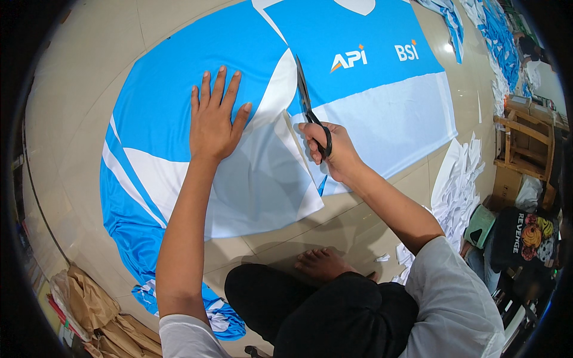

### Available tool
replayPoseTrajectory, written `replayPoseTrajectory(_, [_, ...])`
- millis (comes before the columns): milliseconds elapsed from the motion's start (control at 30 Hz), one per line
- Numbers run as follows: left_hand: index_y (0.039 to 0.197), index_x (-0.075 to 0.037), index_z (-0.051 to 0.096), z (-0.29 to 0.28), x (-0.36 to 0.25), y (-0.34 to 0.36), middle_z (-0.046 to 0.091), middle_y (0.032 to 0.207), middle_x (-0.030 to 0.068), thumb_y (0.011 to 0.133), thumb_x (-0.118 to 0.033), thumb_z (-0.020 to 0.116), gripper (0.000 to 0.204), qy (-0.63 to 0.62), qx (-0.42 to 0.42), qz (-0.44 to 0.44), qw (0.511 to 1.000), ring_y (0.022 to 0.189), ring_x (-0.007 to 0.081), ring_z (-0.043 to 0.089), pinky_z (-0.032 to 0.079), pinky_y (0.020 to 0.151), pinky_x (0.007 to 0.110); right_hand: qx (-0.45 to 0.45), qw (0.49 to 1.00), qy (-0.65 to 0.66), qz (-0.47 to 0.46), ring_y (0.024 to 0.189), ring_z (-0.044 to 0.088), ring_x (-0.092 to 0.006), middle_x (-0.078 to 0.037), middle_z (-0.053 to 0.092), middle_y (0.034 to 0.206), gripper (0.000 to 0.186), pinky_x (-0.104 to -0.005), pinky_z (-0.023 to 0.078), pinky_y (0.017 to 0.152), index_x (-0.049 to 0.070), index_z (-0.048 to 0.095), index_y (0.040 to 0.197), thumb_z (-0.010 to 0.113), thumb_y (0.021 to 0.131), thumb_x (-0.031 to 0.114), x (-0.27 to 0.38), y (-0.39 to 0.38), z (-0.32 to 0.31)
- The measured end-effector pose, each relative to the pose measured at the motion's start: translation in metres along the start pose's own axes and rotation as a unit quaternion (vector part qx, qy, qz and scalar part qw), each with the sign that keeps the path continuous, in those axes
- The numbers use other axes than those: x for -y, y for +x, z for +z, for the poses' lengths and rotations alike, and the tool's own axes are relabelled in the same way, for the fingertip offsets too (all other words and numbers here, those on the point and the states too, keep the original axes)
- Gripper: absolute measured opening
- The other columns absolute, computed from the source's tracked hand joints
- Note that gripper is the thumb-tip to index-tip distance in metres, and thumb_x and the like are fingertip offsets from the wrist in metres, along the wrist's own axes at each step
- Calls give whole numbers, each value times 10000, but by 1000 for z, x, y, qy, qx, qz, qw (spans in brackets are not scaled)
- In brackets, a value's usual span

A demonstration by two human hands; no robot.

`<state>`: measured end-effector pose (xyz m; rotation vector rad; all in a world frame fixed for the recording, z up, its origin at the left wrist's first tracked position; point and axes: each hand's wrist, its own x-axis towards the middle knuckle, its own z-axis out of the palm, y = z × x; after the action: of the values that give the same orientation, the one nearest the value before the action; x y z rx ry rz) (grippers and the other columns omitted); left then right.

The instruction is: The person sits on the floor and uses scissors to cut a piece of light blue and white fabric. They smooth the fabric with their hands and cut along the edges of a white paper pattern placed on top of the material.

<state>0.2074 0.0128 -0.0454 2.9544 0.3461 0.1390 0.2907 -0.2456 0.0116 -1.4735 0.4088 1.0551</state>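
A large sheet of blue and white printed fabric lies spread over the tiled floor. My left hand rests flat on its blue part, fingers stretched out and pressing the cloth. In my right hand is a pair of black-handled scissors, gripped by the handles, the blades pointing away from me along a white curved strip. A slit runs from the near edge of the cloth up to the scissors, dividing it from the panel on the right. Whether the blades are fully closed is hard to make out.
White fabric scraps are heaped at the right. Beyond stand a wooden stool and a cardboard box. Brown paper lies at the lower left. Bunched blue and white cloth lies near my knee; more blue cloth is piled far right.
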Motion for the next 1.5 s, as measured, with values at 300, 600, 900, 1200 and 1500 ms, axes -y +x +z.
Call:
replayPoseTrajectory(300, [1727, -289, 393, -1, 0, 0, 320, 1810, 62, 1137, -644, 365, 690, -5, -3, 4, 1000, 1692, 358, 191, 98, 1379, 573, 1, 1000, -13, -8, 492, 494, -89, 5, 579, 652, 320, -270, 386, 460, 73, 627, 849, 866, 899, 280, 3, 8, -4])
replayPoseTrajectory(600, [1727, -293, 394, 2, 1, 0, 323, 1809, 60, 1134, -662, 350, 699, -3, -2, 2, 1000, 1693, 352, 189, 95, 1381, 570, -4, 999, -48, -15, 473, 492, -97, -8, 580, 616, 314, -276, 383, 446, 42, 654, 850, 871, 899, 263, 7, 11, -8])
replayPoseTrajectory(900, [1723, -291, 402, 2, 1, 0, 329, 1806, 61, 1135, -662, 346, 697, 4, -5, 2, 1000, 1690, 355, 196, 103, 1381, 568, -2, 997, -75, -19, 459, 486, -102, -9, 575, 610, 318, -279, 373, 440, 63, 642, 808, 876, 889, 263, 14, 12, -14])
replayPoseTrajectory(1200, [1699, -265, 452, 1, 1, 0, 355, 1793, 85, 1135, -632, 402, 675, -18, -17, 7, 1000, 1679, 384, 227, 131, 1370, 589, 2, 997, -74, -25, 455, 486, -100, -1, 569, 613, 309, -278, 363, 438, 89, 618, 788, 868, 892, 237, 31, 23, -13])
replayPoseTrajectory(1500, [1717, -287, 416, 1, 1, 0, 328, 1806, 64, 1142, -646, 343, 681, 3, -5, 2, 1000, 1688, 359, 202, 104, 1382, 564, 29, 994, -102, -25, 463, 501, -79, 27, 559, 612, 327, -263, 378, 447, 129, 616, 747, 864, 894, 283, 47, 25, -15])
